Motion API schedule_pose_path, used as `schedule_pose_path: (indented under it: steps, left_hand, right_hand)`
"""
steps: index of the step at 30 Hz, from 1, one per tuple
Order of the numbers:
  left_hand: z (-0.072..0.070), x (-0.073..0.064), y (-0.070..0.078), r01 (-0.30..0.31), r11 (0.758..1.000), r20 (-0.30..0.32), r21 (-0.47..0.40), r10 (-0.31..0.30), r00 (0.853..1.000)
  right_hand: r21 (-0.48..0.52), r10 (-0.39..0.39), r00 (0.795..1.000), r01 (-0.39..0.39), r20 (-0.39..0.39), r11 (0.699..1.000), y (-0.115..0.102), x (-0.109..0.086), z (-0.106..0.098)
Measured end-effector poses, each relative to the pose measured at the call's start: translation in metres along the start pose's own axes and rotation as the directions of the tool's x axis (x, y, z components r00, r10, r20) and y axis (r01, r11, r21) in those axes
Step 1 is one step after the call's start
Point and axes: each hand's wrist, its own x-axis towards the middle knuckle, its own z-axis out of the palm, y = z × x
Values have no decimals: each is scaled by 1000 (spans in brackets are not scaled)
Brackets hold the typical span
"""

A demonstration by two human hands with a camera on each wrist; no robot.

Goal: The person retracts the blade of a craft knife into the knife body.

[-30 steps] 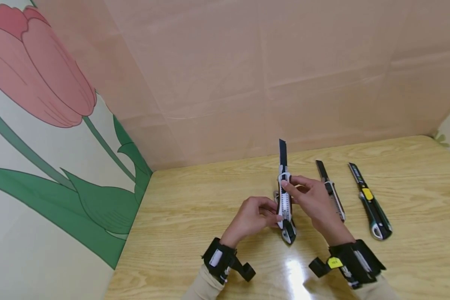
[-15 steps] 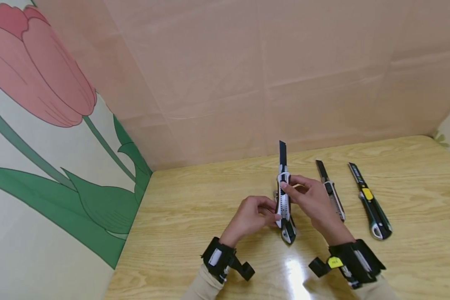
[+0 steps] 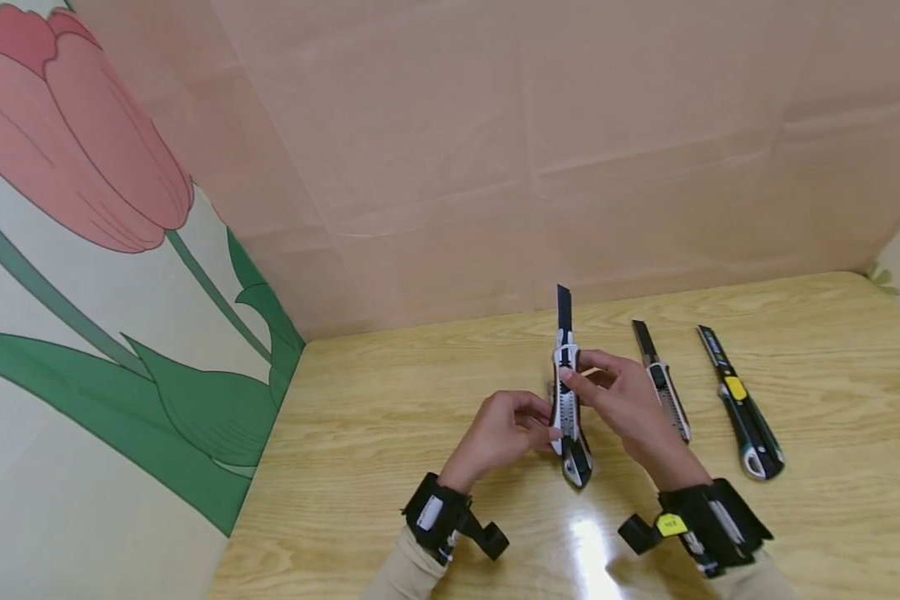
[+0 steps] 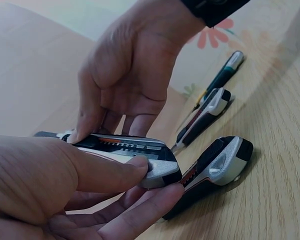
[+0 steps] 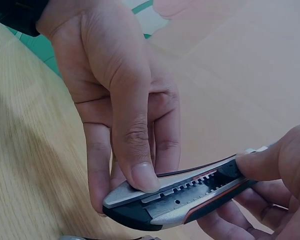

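Note:
Both hands hold one silver-and-black utility knife above the table, its dark blade pointing away. My left hand pinches the handle's rear end between thumb and fingers. Near the front of the handle, my right hand grips it with the thumb on the dark slider, as the right wrist view shows. A second silver-and-black utility knife lies on the table just under the held one, mostly hidden in the head view.
To the right on the wooden table lie a slim utility knife with its blade out and a black-green utility knife with a yellow slider. A pinkish sheet covers the wall behind; a tulip picture stands left.
The held knife's blade tip has drawn slightly back towards the handle. My right thumb has moved a little the same way. My left hand has barely shifted.

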Motion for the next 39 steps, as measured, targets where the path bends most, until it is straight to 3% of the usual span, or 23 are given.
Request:
schedule_pose_path:
  steps: [10,20,29,39]
  left_hand:
    - [-2,0,-1,19,1000,12,-5,-19,1000]
    - [-2,1,1,19,1000,-38,18,-18,999]
    - [-3,1,0,13,999,-55,47,-10,998]
    - [-5,0,3,21,999,-59,40,-19,998]
  right_hand:
    - [-4,14,1000,-14,7,1000,-1,0,0]
    - [42,61,998,-62,15,997,-3,0,-1]
    - [-49,86,996,-87,-3,995,2,1,2]
    - [19,148,989,-148,-5,989,-2,1,3]
